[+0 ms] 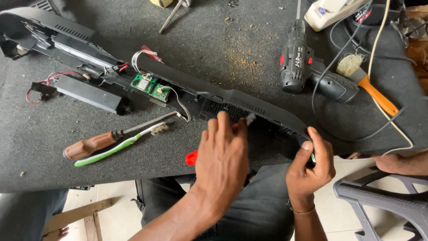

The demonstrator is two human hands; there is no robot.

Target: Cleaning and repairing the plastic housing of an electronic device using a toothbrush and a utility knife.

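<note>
Head view. The left hand (221, 154) is closed around a red-handled screwdriver (192, 157), its metal tip set against the long black plastic housing (249, 103) lying diagonally across the dark grey table (209, 49). The right hand (310, 166) pinches the housing's near end, grip clamped on its edge. A small green circuit board (150, 85) sits mid-housing; a brown-handled screwdriver (96, 143) and green toothbrush (117, 147) lie just beside it.

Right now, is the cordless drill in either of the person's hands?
No, the cordless drill lies on the grey mat, apart from the left hand and right hand.
</note>
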